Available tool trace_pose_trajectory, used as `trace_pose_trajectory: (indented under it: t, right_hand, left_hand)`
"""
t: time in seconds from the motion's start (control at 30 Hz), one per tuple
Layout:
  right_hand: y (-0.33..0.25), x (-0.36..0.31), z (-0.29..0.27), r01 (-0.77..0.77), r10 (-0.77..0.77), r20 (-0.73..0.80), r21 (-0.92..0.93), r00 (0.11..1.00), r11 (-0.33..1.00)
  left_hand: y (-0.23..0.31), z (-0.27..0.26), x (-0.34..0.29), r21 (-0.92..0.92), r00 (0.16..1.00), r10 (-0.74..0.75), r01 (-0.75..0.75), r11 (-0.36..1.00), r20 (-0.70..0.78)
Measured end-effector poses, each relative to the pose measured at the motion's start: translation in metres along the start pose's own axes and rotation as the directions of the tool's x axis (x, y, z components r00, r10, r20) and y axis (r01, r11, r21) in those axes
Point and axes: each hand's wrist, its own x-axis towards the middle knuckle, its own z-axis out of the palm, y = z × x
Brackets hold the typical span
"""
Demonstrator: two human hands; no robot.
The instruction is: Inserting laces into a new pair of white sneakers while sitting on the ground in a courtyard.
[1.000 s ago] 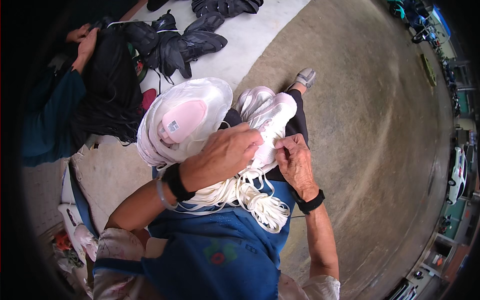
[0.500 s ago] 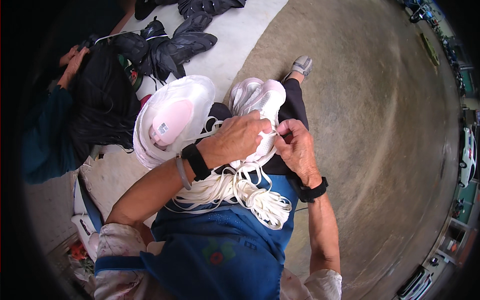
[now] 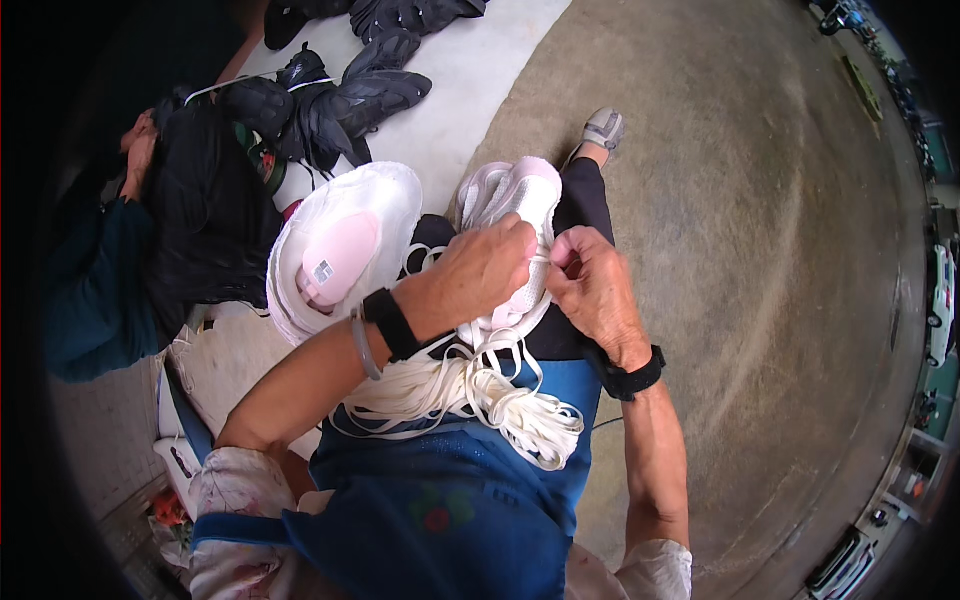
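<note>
On my lap lies a white and pale pink shoe upper (image 3: 538,190), with others stacked beside it. My left hand (image 3: 488,262) is closed in a fist over its laced front, fingertips turned inward. Thumb and forefinger of my right hand (image 3: 598,288) pinch at the shoe's right side. A short stretch of white shoelace (image 3: 541,259) runs between the two hands, its ends hidden in the fingers. Below the shoe, a loose bundle of white shoelaces (image 3: 535,420) rests on my blue apron (image 3: 450,500).
Left of the shoe sits a nested stack of white uppers (image 3: 390,205) around a pink insole (image 3: 340,245). Black shoes (image 3: 350,105) lie on a pale sheet (image 3: 480,75) farther off. At the left another person's hand (image 3: 140,155) is over black material (image 3: 205,210). Concrete floor (image 3: 740,250) spreads right.
My right hand has shifted slightly, its fingers curling in closer to the shoe. My left hand remains nearly in place. The view has tilted a little.
</note>
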Motion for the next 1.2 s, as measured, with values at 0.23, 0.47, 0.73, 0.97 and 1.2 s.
trace_pose_trajectory:
  t: [0.23,0.47,0.73,0.97,1.2]
  right_hand:
    - [0.007,-0.005,0.004,0.117,-0.118,-0.038,-0.030,0.992,0.993]
    - [0.012,-0.006,0.003,0.213,-0.218,-0.058,-0.071,0.974,0.974]
    - [0.011,-0.008,0.011,0.167,-0.166,0.103,-0.002,0.981,0.986]
    - [0.014,-0.003,0.006,0.119,-0.121,0.227,0.023,0.966,0.993]
    - [0.020,0.006,0.009,0.243,-0.236,0.262,0.007,0.936,0.970]
  left_hand:
    - [0.002,-0.005,-0.002,0.217,0.992,0.122,-0.125,0.968,0.027]
    - [0.007,-0.010,-0.006,0.702,0.922,0.382,-0.310,0.641,0.058]
    - [0.017,-0.022,-0.021,0.649,0.945,0.326,-0.256,0.717,0.014]
    - [0.010,-0.029,-0.027,0.160,0.994,0.103,-0.095,0.983,-0.047]
    - [-0.002,-0.028,-0.034,0.063,0.998,-0.062,0.063,0.996,-0.011]
